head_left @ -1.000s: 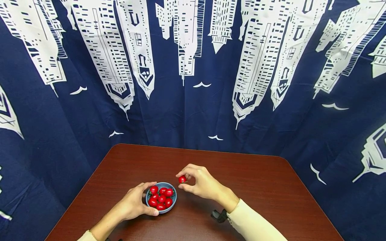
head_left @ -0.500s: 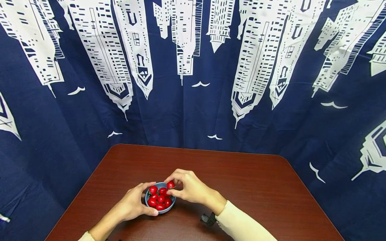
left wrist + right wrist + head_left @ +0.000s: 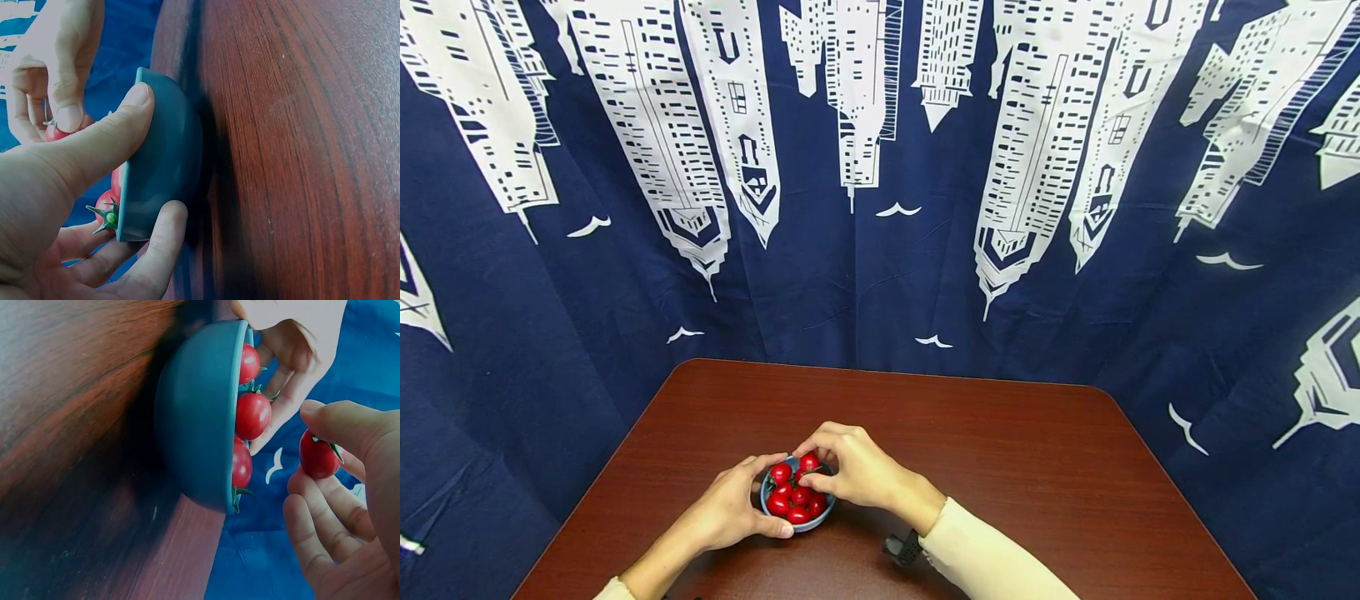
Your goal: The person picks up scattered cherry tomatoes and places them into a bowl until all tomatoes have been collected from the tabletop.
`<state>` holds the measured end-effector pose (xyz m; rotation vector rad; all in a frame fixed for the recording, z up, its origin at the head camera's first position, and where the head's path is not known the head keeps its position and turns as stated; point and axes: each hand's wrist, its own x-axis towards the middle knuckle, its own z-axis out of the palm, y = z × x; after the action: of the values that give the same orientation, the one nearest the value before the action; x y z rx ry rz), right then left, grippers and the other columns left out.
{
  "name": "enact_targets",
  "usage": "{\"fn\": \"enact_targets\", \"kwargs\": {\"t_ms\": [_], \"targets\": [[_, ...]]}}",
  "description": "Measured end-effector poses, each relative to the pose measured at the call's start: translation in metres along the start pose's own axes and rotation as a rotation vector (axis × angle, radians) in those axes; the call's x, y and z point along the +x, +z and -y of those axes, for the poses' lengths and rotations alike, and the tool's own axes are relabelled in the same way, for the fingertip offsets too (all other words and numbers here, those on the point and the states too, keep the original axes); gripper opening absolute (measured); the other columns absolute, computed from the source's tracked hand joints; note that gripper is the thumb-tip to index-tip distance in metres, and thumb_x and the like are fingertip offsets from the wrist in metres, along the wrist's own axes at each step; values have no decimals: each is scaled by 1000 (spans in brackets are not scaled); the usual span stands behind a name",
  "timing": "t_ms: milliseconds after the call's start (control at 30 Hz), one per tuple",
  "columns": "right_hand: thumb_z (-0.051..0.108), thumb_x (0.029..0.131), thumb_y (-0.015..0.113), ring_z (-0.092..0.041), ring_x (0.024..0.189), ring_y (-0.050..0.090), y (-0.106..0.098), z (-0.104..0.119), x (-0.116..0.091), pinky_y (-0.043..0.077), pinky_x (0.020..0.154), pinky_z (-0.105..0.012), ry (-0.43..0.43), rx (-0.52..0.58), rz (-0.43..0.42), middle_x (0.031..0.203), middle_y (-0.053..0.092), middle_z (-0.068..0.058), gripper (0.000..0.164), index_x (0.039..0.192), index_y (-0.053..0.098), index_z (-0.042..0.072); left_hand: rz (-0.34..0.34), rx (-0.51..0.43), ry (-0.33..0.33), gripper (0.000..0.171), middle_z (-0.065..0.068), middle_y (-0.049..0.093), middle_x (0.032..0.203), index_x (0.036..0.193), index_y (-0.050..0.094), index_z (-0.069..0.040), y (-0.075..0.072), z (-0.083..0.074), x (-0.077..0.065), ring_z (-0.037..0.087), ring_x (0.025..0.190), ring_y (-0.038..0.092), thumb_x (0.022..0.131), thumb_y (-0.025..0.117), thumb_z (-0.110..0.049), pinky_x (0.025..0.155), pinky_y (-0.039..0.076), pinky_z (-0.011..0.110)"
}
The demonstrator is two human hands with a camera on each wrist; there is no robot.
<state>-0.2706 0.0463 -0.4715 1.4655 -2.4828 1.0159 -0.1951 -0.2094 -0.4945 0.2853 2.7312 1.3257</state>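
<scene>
A small blue bowl (image 3: 197,412) filled with several cherry tomatoes (image 3: 778,504) stands on the table. My left hand (image 3: 730,507) grips it from the left, thumb on the near side and fingers round the far side. Over the bowl, my right hand (image 3: 857,471) pinches one red cherry tomato (image 3: 319,455) with a green stem between thumb and fingers. In the right wrist view this tomato hangs a little above the rim, apart from the fruit below. Part of the bowl's contents is hidden behind the right thumb in the head view.
The brown wooden table (image 3: 1000,467) spreads to the right and behind the bowl. A dark blue curtain (image 3: 865,275) with white city buildings hangs beyond its far edge. A black strap device (image 3: 902,548) sits at the right wrist.
My right hand has carried the pinched tomato leftward, from beside the bowl to over it. The left hand has kept its grip on the bowl.
</scene>
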Motion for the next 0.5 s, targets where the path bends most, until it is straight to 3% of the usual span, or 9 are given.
{"fn": "enact_targets", "kwargs": {"t_ms": [267, 500], "targets": [[17, 100, 96, -15, 95, 75, 7, -1, 5, 64, 81, -21, 2, -14, 1, 115, 81, -2, 34, 130, 85, 8, -4, -2, 4, 106, 21, 69, 156, 163, 61, -1, 0, 0, 0, 38, 126, 82, 73, 114, -21, 99, 70, 49], [38, 97, 98, -15, 135, 76, 9, 1, 4, 63, 114, -32, 59, -113, 35, 150, 75, 3, 58, 149, 78, 22, -13, 19, -10, 108, 21, 69, 157, 164, 61, -2, 1, -1, 0, 37, 126, 82, 72, 114, -23, 101, 69, 50]]}}
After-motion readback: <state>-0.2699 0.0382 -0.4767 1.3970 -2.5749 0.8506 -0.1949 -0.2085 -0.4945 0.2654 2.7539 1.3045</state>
